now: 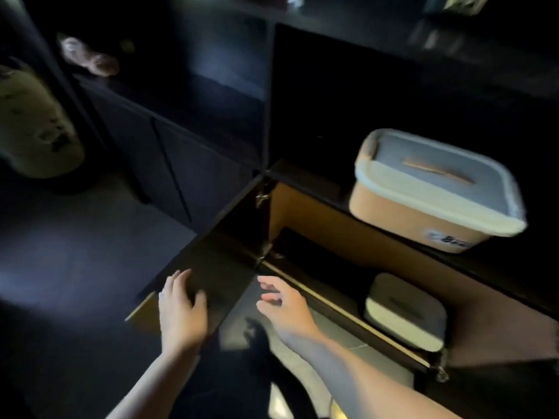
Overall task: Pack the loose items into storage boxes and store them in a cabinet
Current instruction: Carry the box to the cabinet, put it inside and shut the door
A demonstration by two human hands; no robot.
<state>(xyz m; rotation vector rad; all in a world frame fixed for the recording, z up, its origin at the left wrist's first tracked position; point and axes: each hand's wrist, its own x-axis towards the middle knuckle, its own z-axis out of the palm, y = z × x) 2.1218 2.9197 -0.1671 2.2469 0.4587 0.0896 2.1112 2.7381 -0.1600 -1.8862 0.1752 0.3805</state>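
Lowest in the frame, two bare forearms reach forward. The left hand (181, 309) lies with fingers spread and straight on the dark cabinet door (208, 276), which stands swung open at lower centre; it presses rather than grasps. The right hand (284, 306) hovers just beside the door's free edge, fingers loose and released, holding nothing.

Right of the hands, in the lower right of the frame, a storage box (405, 313) with a pale lid sits inside the lower cabinet compartment (302, 213), behind its front edge. Above it, at right centre, a second storage box (435, 192) with tan walls, a grey-white lid and a label rests on the shelf (314, 179) above that compartment, overhanging slightly.

Both boxes look like rigid plastic with clipped lids: stiff, smooth-sided, probably light to moderate depending on contents. They would best be taken with both hands under the lid rim at opposite sides.

Farthest, at upper left, blurred pale objects (87, 58) sit in darkness, unidentifiable.
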